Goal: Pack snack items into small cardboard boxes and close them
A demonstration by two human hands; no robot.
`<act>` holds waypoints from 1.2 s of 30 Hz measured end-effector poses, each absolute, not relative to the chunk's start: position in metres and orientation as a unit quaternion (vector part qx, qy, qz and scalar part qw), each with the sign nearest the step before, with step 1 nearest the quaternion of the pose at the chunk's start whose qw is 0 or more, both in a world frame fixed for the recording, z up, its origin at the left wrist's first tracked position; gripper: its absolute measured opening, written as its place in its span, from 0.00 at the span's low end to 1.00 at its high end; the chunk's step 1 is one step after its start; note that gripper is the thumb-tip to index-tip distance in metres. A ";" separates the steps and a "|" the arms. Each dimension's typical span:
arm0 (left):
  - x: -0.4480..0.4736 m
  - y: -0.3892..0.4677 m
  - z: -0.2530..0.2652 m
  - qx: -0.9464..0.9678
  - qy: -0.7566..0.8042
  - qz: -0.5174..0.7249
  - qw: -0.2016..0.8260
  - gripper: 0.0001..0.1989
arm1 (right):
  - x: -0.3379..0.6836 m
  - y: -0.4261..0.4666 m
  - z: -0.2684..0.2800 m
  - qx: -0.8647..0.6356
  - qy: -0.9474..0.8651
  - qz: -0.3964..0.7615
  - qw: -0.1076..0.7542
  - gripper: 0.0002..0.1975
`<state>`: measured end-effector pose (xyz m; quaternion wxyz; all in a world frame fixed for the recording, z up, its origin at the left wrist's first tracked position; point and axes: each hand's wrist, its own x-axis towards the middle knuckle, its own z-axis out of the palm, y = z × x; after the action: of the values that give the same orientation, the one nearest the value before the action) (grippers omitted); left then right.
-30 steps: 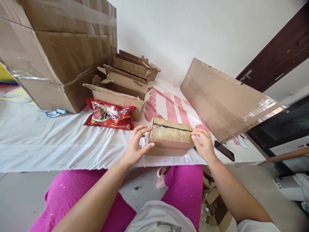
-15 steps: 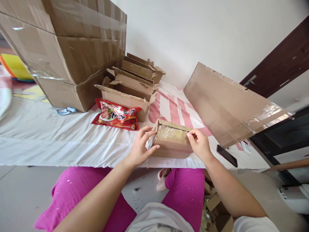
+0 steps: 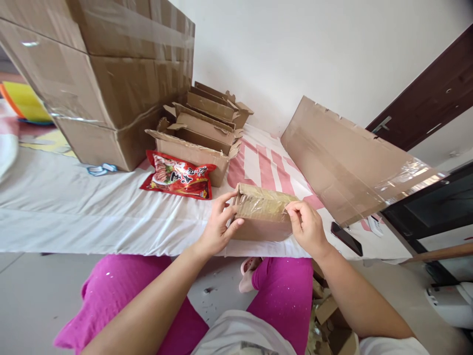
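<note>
L grip (image 3: 215, 230) spread against box (image 3: 262, 230) L end; R grip (image 3: 309, 230) pinches tape (image 3: 268, 204), R end.

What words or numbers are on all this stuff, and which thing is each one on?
Nothing reads clearly enough to quote.
Red packet: big black characters, probably Chinese, with smaller print; too blurred to read surely.
Cloth: big pink shapes; I can't tell if they're letters.
Shirt: a print, cut off by the picture's edge; no words readable.
Small taped box: no writing I can make out.
</note>
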<state>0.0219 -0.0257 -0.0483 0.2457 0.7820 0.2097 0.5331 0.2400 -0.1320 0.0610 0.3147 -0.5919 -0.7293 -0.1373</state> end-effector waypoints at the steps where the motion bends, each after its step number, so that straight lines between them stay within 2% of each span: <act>1: 0.022 -0.027 -0.047 0.777 0.213 0.532 0.260 0.11 | 0.241 -0.132 0.062 -0.584 -0.739 -0.132 0.309 0.06; 6: 0.023 -0.034 -0.043 0.758 0.199 0.526 0.332 0.12 | 0.246 -0.127 0.069 -0.530 -0.801 -0.150 0.235 0.18; 10: 0.023 -0.033 -0.044 0.756 0.200 0.518 0.346 0.13 | 0.246 -0.121 0.077 -0.492 -0.812 -0.250 0.192 0.09; 15: 0.021 -0.031 -0.045 0.757 0.198 0.522 0.339 0.12 | 0.248 -0.115 0.081 -0.439 -0.839 -0.263 0.186 0.10; 25: 0.020 -0.033 -0.044 0.764 0.192 0.516 0.336 0.11 | 0.253 -0.111 0.064 -0.515 -0.790 -0.228 0.244 0.04; 30: 0.020 -0.032 -0.045 0.765 0.194 0.511 0.340 0.11 | 0.248 -0.111 0.062 -0.581 -0.741 -0.165 0.293 0.03; 32: 0.020 -0.032 -0.044 0.766 0.193 0.510 0.341 0.10 | 0.249 -0.108 0.061 -0.600 -0.718 -0.121 0.332 0.03; 36: 0.019 -0.032 -0.043 0.766 0.189 0.510 0.342 0.10 | 0.258 -0.097 0.065 -0.621 -0.632 0.005 0.464 0.05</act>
<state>0.0188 -0.0322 -0.0433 0.3423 0.7663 0.1890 0.5098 0.2576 -0.0972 0.0650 0.4642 -0.6209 -0.6316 0.0048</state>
